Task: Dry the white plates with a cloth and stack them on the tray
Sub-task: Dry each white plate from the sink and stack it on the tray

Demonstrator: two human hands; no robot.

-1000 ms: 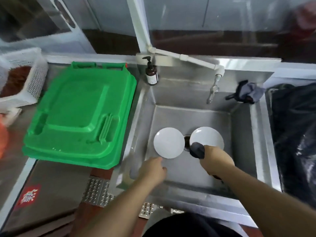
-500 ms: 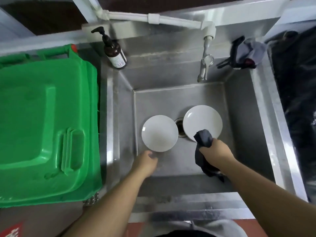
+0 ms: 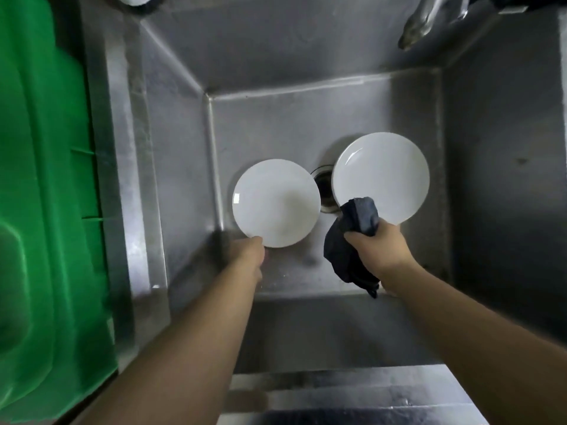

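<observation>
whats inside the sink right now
Two white plates lie on the sink floor: left plate, right plate, with the drain between them, partly covered. The right hand grips a dark cloth over the right plate's near rim.

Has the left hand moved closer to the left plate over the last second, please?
Yes. The left hand has moved forward to the near rim of the left plate, which lies beside the drain as before.

Right hand (image 3: 376,249) grips dark cloth (image 3: 352,237); left hand (image 3: 248,255) touches left plate (image 3: 275,202).
</observation>
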